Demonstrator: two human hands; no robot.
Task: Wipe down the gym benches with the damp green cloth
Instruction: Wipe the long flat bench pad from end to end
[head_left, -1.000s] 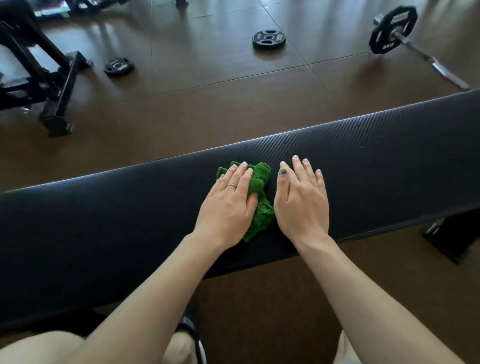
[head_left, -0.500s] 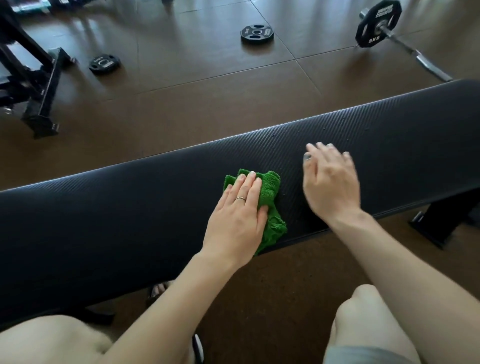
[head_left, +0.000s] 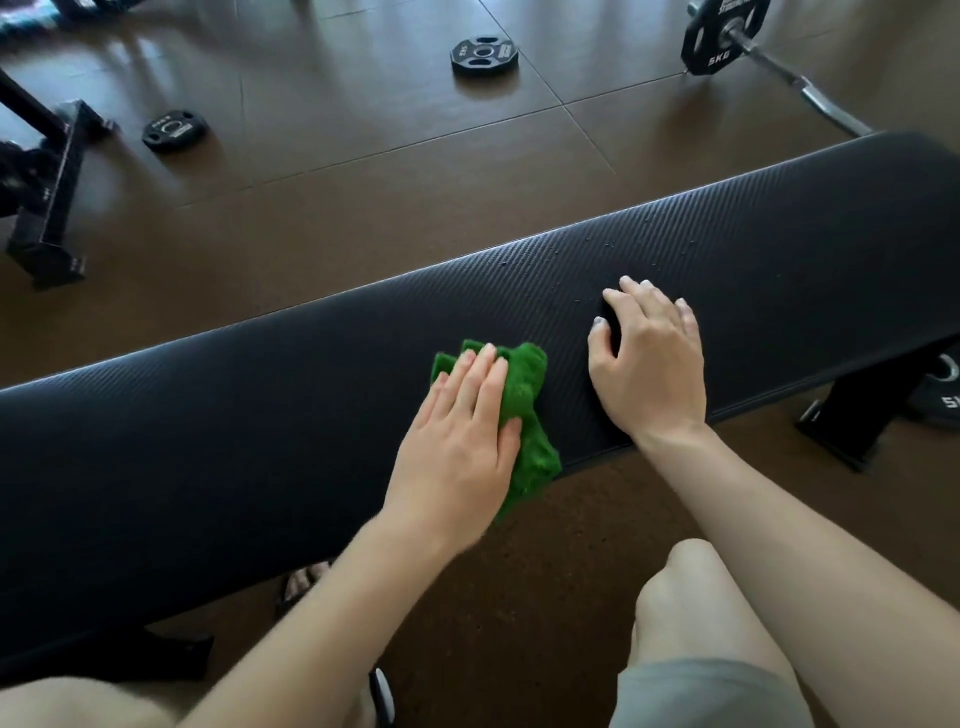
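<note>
Black steel rack foot (head_left: 49, 208) at far left; two round weight plates (head_left: 174, 130) flat on the brown tiled floor (head_left: 363, 171). Padded bench (head_left: 208, 441), ribbed black vinyl, long axis running lower left to upper right. Left hand (head_left: 460, 441), fingers (head_left: 478, 376) straight, presses a crumpled green terry cloth (head_left: 524, 415) flat on the surface near its front edge. Right hand (head_left: 649, 364) just beside it, fingers relaxed, resting on the surface. Barbell (head_left: 779, 67) far right.
</note>
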